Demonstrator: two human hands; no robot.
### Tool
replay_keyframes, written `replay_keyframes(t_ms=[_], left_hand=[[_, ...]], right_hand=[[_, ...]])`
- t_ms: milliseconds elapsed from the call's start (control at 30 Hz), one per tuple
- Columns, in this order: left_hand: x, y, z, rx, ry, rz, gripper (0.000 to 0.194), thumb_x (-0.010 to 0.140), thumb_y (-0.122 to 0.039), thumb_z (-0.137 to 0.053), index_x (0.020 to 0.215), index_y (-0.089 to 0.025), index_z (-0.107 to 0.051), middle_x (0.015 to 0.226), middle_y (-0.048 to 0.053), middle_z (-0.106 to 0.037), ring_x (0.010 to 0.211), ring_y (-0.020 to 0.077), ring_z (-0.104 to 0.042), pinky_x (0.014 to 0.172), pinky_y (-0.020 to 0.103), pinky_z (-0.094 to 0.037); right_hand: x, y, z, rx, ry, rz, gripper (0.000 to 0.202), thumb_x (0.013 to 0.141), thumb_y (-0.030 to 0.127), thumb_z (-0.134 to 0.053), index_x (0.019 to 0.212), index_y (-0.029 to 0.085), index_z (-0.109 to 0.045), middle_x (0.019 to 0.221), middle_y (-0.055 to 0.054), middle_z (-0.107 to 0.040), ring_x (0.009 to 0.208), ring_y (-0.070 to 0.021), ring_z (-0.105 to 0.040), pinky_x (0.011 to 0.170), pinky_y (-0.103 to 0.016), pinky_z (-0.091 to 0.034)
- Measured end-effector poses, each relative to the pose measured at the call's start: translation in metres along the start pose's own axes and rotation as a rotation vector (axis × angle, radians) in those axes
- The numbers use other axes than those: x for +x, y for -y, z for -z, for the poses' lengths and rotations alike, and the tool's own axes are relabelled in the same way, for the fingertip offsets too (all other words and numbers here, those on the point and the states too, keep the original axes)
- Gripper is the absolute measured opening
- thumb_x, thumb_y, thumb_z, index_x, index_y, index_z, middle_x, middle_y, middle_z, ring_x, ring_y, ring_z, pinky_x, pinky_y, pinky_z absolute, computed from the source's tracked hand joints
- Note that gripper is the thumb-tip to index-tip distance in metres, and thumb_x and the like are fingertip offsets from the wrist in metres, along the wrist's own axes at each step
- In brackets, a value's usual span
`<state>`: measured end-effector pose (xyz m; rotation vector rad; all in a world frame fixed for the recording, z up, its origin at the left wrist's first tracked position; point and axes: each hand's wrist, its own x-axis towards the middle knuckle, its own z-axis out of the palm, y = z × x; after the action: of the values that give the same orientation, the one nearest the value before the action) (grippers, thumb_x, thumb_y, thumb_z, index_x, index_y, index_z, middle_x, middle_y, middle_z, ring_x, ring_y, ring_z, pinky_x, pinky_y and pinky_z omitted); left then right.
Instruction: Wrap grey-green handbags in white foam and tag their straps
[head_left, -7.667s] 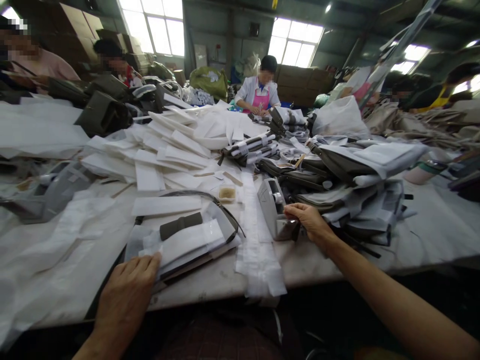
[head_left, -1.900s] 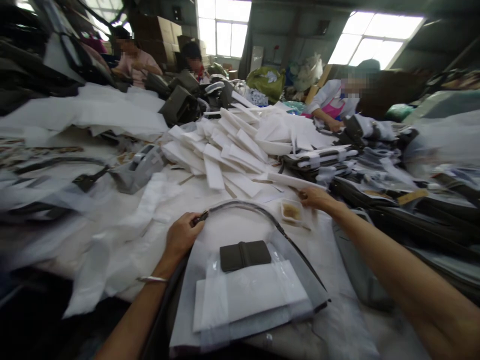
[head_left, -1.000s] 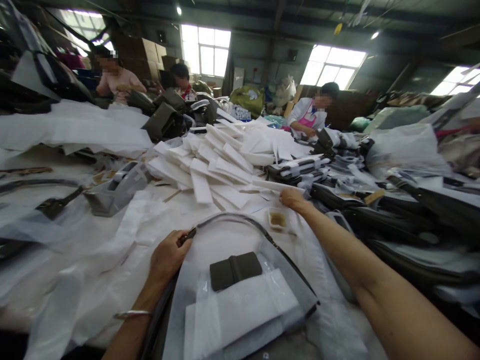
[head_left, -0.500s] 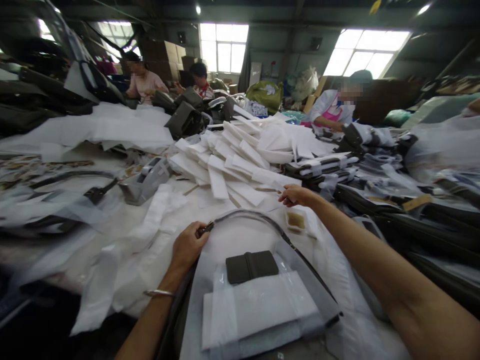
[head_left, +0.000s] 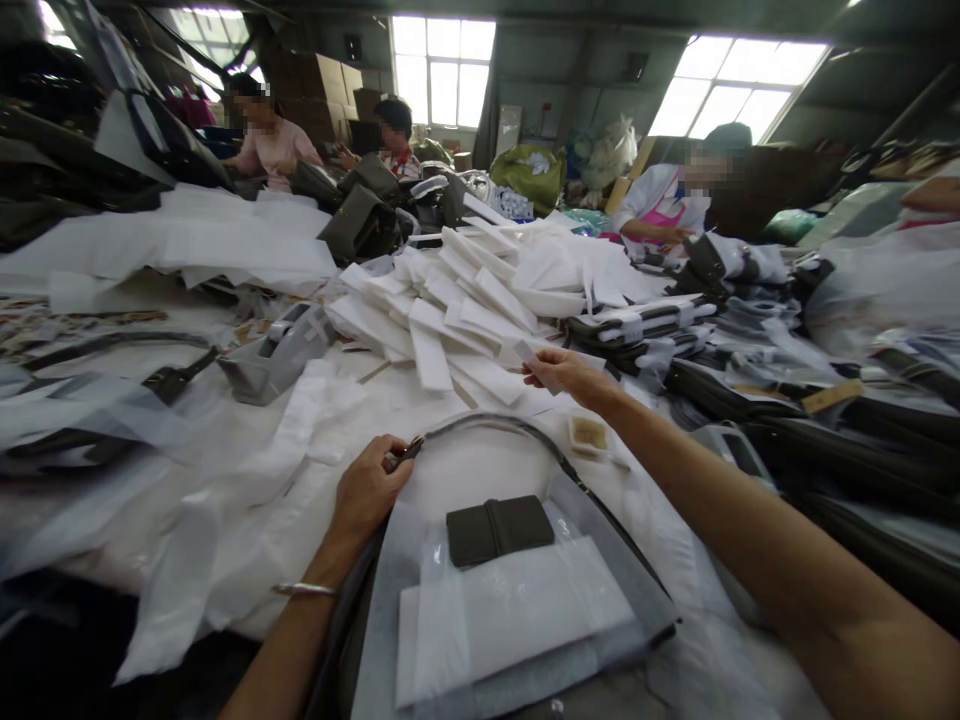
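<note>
My left hand (head_left: 375, 478) is closed on the left end of a dark bag strap (head_left: 491, 420), which arcs over the white table. Out ahead, my right hand (head_left: 566, 375) pinches a small whitish strip (head_left: 538, 366) beside the foam pile. Between my arms lies a bag wrapped in translucent sheeting (head_left: 386, 600). On it rest a dark olive flap piece (head_left: 500, 530) and a white foam sheet (head_left: 517, 620) under clear plastic. The strap's right side runs down along the wrapped bag.
A heap of white foam pieces (head_left: 465, 300) is ahead. Wrapped dark bags (head_left: 720, 390) are stacked on the right. A small tray (head_left: 589, 435) sits near my right forearm. A grey wrapped bag (head_left: 277, 355) stands left. Several people are across the table.
My right hand has moved slightly left and now shows a whitish strip between its fingers. My left hand keeps its hold on the strap. The view has shifted a little.
</note>
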<state>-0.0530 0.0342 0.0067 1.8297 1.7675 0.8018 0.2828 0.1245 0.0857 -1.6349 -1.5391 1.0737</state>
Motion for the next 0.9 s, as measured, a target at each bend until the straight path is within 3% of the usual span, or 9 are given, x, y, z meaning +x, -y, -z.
replay_keyframes(t_ms=[67, 167, 267, 367, 467, 600, 767, 900], left_hand=[[0.001, 0.001, 0.001, 0.041, 0.03, 0.046, 0.016, 0.081, -0.034, -0.057, 0.094, -0.026, -0.063, 0.078, -0.002, -0.065, 0.073, 0.0177, -0.061, 0.066, 0.027, -0.041], [0.003, 0.003, 0.002, 0.055, 0.079, 0.092, 0.027, 0.082, -0.035, -0.057, 0.108, -0.027, -0.06, 0.085, -0.002, -0.067, 0.073, 0.0176, -0.062, 0.067, 0.027, -0.042], [0.009, 0.002, 0.005, 0.066, 0.138, -0.018, 0.051, 0.084, -0.027, -0.055, 0.134, -0.03, -0.047, 0.106, 0.0, -0.066, 0.079, 0.0164, -0.063, 0.073, 0.027, -0.045], [0.015, -0.008, 0.007, 0.26, 0.177, -0.173, 0.048, 0.085, -0.02, -0.052, 0.131, -0.033, -0.052, 0.11, 0.001, -0.064, 0.092, 0.0193, -0.063, 0.077, 0.028, -0.045], [0.02, -0.024, 0.005, 0.347, 0.157, -0.218, 0.026, 0.088, -0.018, -0.05, 0.11, -0.027, -0.061, 0.108, 0.004, -0.062, 0.096, 0.0211, -0.06, 0.076, 0.029, -0.044], [0.027, -0.031, -0.003, 0.314, 0.143, -0.217, 0.01, 0.092, -0.021, -0.049, 0.096, -0.023, -0.058, 0.101, 0.005, -0.063, 0.09, 0.0199, -0.059, 0.079, 0.03, -0.044], [0.023, -0.022, -0.006, 0.244, 0.083, -0.206, 0.006, 0.092, -0.028, -0.052, 0.089, -0.024, -0.057, 0.099, 0.004, -0.063, 0.089, 0.0186, -0.059, 0.079, 0.029, -0.044], [0.026, -0.017, 0.001, 0.106, 0.053, -0.201, 0.012, 0.085, -0.032, -0.062, 0.079, -0.023, -0.057, 0.092, 0.002, -0.063, 0.085, 0.0175, -0.058, 0.08, 0.027, -0.045]], right_hand=[[-0.006, 0.001, 0.009, -0.156, -0.03, 0.085, 0.015, 0.096, 0.023, -0.049, 0.103, 0.015, -0.059, 0.096, -0.008, -0.071, 0.075, -0.0119, -0.067, 0.066, -0.019, -0.053], [-0.011, -0.004, 0.027, -0.465, -0.065, 0.081, 0.012, 0.088, 0.02, -0.057, 0.098, 0.016, -0.062, 0.084, -0.004, -0.07, 0.07, -0.0138, -0.065, 0.062, -0.021, -0.049], [-0.012, -0.015, 0.039, -0.657, -0.074, 0.007, 0.015, 0.073, 0.018, -0.072, 0.088, 0.016, -0.067, 0.082, -0.004, -0.069, 0.08, -0.0202, -0.065, 0.07, -0.025, -0.047], [-0.01, -0.024, 0.038, -0.805, -0.049, -0.043, 0.028, 0.068, 0.022, -0.078, 0.095, 0.017, -0.072, 0.098, -0.007, -0.072, 0.096, -0.0256, -0.064, 0.081, -0.029, -0.046], [-0.008, -0.027, 0.025, -0.877, 0.006, -0.036, 0.043, 0.071, 0.027, -0.078, 0.112, 0.018, -0.071, 0.113, -0.011, -0.071, 0.105, -0.0278, -0.064, 0.088, -0.032, -0.046], [-0.002, -0.029, 0.0, -0.886, 0.033, 0.07, 0.048, 0.081, 0.033, -0.069, 0.124, 0.012, -0.066, 0.117, -0.016, -0.07, 0.107, -0.0309, -0.064, 0.092, -0.036, -0.046], [-0.005, -0.037, -0.05, -0.718, -0.086, 0.2, 0.035, 0.09, 0.04, -0.057, 0.118, 0.022, -0.067, 0.108, -0.01, -0.073, 0.099, -0.0279, -0.068, 0.084, -0.033, -0.049], [-0.021, -0.045, -0.089, -0.867, -0.021, 0.281, 0.027, 0.091, 0.027, -0.051, 0.114, 0.027, -0.065, 0.112, -0.009, -0.072, 0.099, -0.029, -0.068, 0.08, -0.036, -0.048]])
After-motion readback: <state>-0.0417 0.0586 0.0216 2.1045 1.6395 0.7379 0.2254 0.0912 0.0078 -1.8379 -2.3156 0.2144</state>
